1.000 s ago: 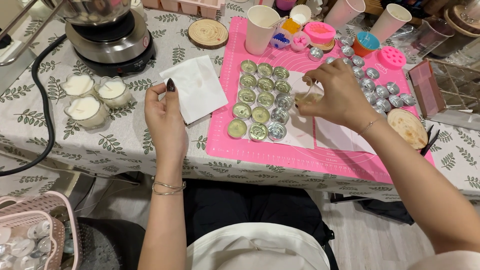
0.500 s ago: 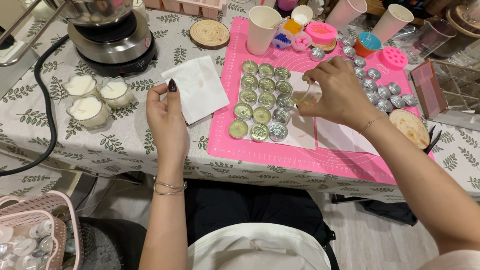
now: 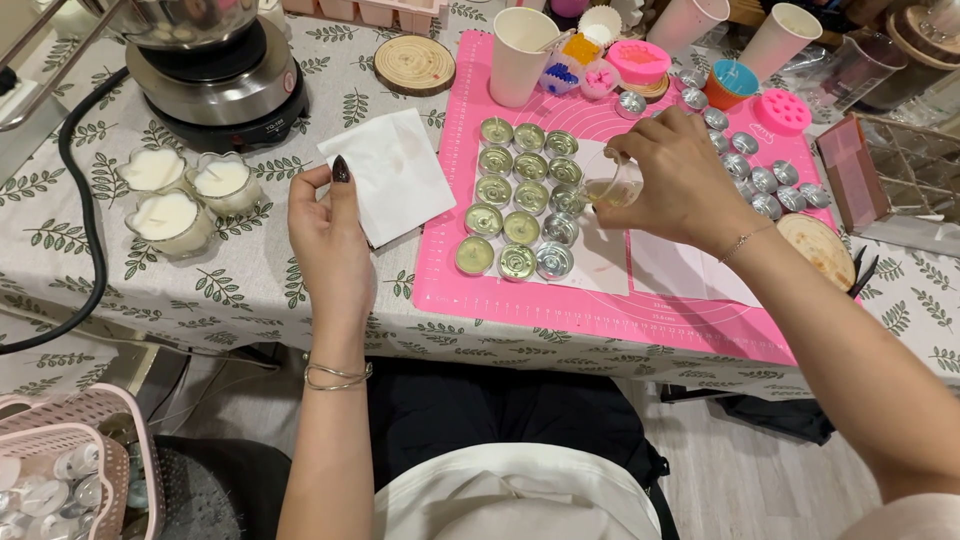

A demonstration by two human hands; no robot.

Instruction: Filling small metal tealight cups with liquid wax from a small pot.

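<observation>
Sitting close to the worktop, you face a pale cloth printed with green leaf sprigs, wood-look flooring beneath, and a pink plastic basket at your lower left. Your left hand rests loosely curled on the cloth, holding nothing, its thumb touching a white paper napkin. Your right hand grips a small clear glass cup, tilted over rows of round metal tealight tins on a pink silicone mat. Left of you sit three glass heart-shaped candles with white wax. Farther off stand a steel electric hotplate, a wooden slice coaster and white paper cups.
</observation>
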